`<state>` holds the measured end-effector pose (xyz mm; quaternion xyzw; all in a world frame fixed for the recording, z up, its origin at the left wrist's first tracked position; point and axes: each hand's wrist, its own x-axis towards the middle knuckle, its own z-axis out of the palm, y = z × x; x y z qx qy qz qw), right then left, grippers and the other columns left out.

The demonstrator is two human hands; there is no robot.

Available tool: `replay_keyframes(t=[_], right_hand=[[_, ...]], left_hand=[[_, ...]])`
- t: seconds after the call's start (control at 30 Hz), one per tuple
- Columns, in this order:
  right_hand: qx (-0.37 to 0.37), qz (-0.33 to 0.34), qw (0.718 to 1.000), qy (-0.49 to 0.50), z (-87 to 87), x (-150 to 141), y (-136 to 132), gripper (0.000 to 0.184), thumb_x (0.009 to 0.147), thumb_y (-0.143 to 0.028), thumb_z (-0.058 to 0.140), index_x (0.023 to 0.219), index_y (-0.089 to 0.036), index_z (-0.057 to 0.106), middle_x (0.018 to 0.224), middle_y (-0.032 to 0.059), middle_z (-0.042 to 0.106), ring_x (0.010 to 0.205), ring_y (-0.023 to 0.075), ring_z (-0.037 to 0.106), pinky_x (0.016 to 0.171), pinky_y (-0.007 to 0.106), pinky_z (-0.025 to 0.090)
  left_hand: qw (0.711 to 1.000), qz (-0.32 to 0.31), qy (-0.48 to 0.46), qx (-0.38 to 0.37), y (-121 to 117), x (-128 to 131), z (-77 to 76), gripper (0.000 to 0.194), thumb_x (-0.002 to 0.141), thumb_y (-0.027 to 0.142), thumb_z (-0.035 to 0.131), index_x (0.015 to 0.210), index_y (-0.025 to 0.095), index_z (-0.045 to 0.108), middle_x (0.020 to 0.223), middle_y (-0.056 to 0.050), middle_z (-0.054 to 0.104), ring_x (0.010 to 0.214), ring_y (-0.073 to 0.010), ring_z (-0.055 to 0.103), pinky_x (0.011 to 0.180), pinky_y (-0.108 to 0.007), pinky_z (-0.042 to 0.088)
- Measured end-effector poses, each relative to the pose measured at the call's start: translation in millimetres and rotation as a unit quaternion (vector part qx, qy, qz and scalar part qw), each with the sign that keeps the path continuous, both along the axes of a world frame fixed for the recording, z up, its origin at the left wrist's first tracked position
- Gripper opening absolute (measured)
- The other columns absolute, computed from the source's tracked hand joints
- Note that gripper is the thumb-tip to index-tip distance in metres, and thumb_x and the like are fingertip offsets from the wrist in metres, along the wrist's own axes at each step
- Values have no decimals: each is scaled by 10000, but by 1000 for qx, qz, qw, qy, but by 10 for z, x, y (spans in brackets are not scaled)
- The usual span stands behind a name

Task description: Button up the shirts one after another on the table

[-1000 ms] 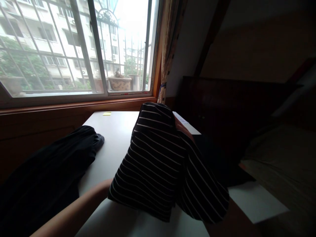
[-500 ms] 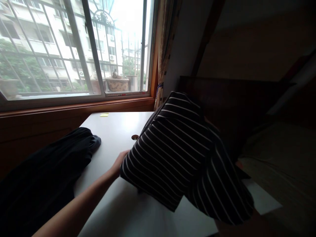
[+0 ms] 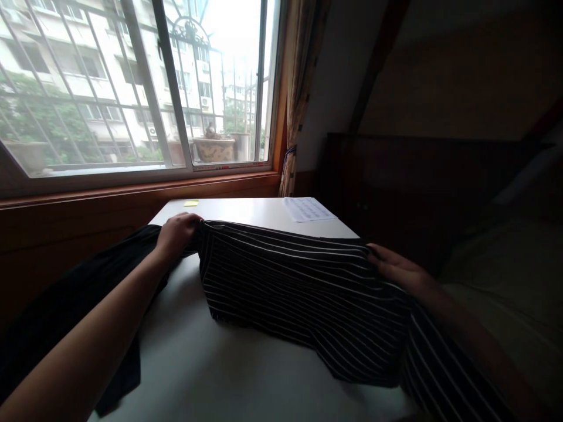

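A black shirt with thin white stripes (image 3: 303, 293) is stretched between my two hands above the white table. My left hand (image 3: 180, 231) pinches its upper left corner, fingers closed on the cloth. At the upper right corner my right hand (image 3: 393, 266) grips the fabric between thumb and fingers. The shirt hangs down from the taut upper edge, and a striped sleeve-like part (image 3: 448, 357) trails past my right forearm. Left of it, a dark garment (image 3: 74, 293) lies over the table's left side, partly hidden behind my left arm.
The white table (image 3: 220, 375) stands beneath the shirt. A printed sheet of paper (image 3: 309, 208) and a yellow sticky note (image 3: 190, 203) lie at its far end. Beyond are a barred window (image 3: 132, 88) and a tied curtain (image 3: 294, 117). Dark furniture (image 3: 396, 187) stands at right.
The shirt has gone from a bunched, raised shape to stretched wide and lower. My left hand moved left and up; my right hand came into view. The paper sheet is now uncovered.
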<state>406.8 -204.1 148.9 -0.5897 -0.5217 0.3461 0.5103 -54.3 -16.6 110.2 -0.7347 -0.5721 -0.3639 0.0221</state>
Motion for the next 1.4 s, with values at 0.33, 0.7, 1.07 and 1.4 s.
replay_keyframes(t=[0.33,0.7,1.07,1.4], right_hand=[[-92,58,965,-238,-762,958,410,352,809,-506,599,992,-222,695,981,77,753,952,287,697,855,386,530],[-77,13,852,-518,-1056,641,424,273,844,-318,603,1081,-223,702,1087,115,723,994,312,664,868,413,495],[87,258,879,-392,-1073,-1391,223,763,825,-559,680,1471,-238,431,1397,123,565,1245,327,542,1041,474,450],[53,172,959,-219,-1211,-1449,951,205,870,-304,552,873,-206,731,884,52,749,883,240,671,852,336,464]], left_hand=[[990,-121,-14,-72,187,315,-878,565,869,380,602,1392,196,496,1452,-142,434,1282,-303,517,1086,-443,429],[958,-174,-98,-204,-235,463,-1178,531,752,431,719,1229,209,643,1198,-116,591,1136,-316,601,1040,-481,464],[799,-243,-469,-287,-717,916,-768,512,872,388,658,1345,238,531,1356,-120,558,1185,-289,609,940,-437,564],[813,-317,-427,-240,-1149,811,-749,319,936,340,614,1246,274,579,1333,-92,556,1263,-283,545,1041,-424,486]])
